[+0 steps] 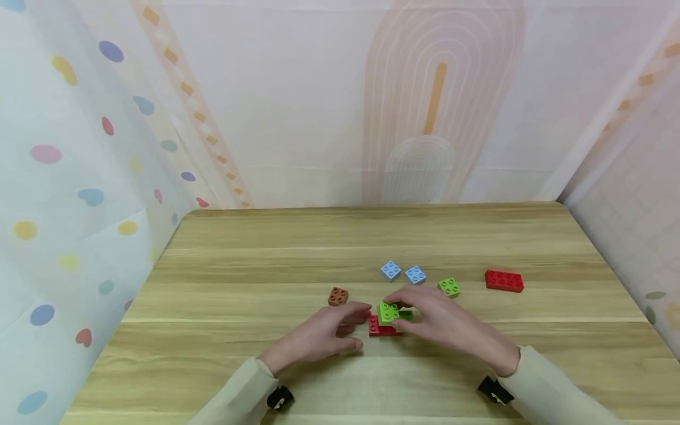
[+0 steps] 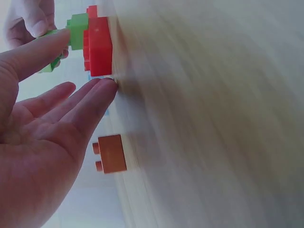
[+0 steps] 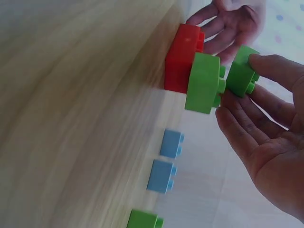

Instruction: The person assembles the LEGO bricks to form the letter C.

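Note:
In the head view, a red toy brick [image 1: 374, 327] lies on the table between the two hands. One green brick [image 3: 203, 83] sits on its right end, jutting past that end in the right wrist view. A second green brick [image 1: 388, 314] is pinched between thumb and fingers of my right hand [image 1: 432, 316], just above the stacked bricks. My left hand [image 1: 329, 333] holds nothing; its fingers reach toward the red brick's left end, fingertips [image 2: 108, 85] close beside it and low over the table.
A brown brick [image 1: 337, 296] lies beyond my left hand. Farther back are two light blue bricks [image 1: 391, 270], a loose green brick [image 1: 448, 287] and, to the right, a longer red brick [image 1: 504, 281]. Patterned cloth [image 1: 308, 118] hangs behind the wooden table [image 1: 255, 248].

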Tool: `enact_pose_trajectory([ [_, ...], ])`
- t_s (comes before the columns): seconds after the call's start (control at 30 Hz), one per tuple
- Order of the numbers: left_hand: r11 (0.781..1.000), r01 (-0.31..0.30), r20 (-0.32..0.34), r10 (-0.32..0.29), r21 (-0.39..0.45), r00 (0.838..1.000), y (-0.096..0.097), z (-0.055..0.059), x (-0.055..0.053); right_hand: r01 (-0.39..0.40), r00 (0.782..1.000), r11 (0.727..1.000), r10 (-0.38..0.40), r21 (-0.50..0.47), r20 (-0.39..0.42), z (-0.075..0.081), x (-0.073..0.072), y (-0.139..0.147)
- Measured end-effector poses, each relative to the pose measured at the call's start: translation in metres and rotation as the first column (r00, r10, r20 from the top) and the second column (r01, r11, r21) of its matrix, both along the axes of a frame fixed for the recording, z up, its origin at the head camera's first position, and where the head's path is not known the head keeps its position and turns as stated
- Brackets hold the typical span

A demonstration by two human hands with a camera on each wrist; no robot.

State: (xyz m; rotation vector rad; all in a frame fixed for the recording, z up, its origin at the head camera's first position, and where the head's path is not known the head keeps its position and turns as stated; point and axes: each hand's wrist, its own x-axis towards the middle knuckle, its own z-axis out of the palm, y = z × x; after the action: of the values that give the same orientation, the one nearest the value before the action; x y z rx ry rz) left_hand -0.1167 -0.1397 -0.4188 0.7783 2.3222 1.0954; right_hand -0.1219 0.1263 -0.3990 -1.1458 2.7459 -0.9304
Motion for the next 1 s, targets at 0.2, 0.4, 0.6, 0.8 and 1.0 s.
enact_pose_trajectory([
  [0.2, 0.999, 0.008, 0.034, -0.009, 0.034, 0.999, -0.007, -0.004, -0.001, 0.002, 0.999, 0.999, -0.004, 0.037, 0.05, -0.002, -0.004, -0.012],
  [0.4, 0.997, 0.015, 0.063, -0.02, 0.078, 0.998, -0.013, -0.005, -0.003, -0.015, 0.997, 0.996, 0.008, 0.083, 0.083, -0.003, -0.006, -0.023],
  [0.6, 0.995, 0.003, 0.078, -0.011, 0.096, 0.997, -0.014, -0.003, -0.004, -0.027, 0.995, 0.997, 0.021, 0.067, 0.092, -0.004, -0.007, -0.03],
  [0.8, 0.995, -0.01, 0.017, 0.009, 0.099, 1.0, -0.009, -0.003, -0.002, -0.036, 0.997, 0.997, 0.03, 0.074, 0.077, -0.007, -0.004, -0.032],
  [1.0, 0.997, -0.057, -0.06, 0.06, 0.048, 0.996, -0.004, -0.002, -0.003, -0.033, 0.999, 0.997, 0.03, 0.067, 0.037, -0.009, -0.004, -0.035],
])
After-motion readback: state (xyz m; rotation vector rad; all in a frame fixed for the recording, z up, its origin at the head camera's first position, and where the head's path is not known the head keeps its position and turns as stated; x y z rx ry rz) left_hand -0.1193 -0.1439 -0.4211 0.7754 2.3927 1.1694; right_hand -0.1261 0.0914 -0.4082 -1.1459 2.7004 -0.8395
